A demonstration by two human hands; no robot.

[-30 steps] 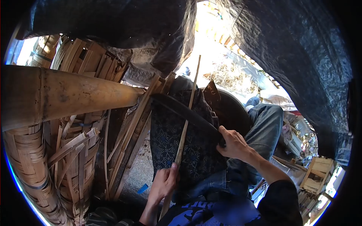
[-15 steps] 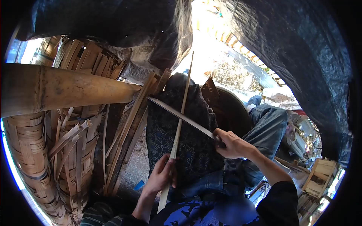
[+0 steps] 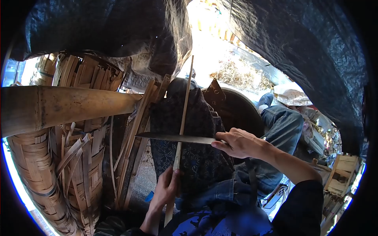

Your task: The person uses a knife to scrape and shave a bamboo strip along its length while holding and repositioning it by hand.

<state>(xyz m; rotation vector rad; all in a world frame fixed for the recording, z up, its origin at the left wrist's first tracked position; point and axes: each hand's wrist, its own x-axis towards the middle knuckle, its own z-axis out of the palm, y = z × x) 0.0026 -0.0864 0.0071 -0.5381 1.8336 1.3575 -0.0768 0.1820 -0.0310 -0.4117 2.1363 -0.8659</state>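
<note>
My left hand [image 3: 167, 187] is closed around the lower part of a long, thin bamboo strip [image 3: 184, 114], which points away from me over my lap. In my right hand [image 3: 237, 142] is the handle of a long-bladed knife [image 3: 177, 138], mostly hidden by my fingers. The blade lies crosswise over the strip, a little beyond my left hand, its tip pointing left. Whether the edge is cutting into the strip I cannot tell. A dark patterned cloth [image 3: 173, 118] covers my leg beneath both.
A thick bamboo pole [image 3: 75, 103] juts in from the left at knee height. Woven bamboo baskets [image 3: 35, 169] stand under it, with split bamboo pieces [image 3: 134, 137] leaning beside my leg. Dark sheeting [image 3: 307, 51] hangs overhead. A wooden crate [image 3: 341, 173] sits at the right.
The knife has swung from a diagonal to nearly level across the strip and come a little nearer to my left hand. My left hand keeps its hold; the camera view has shifted slightly.
</note>
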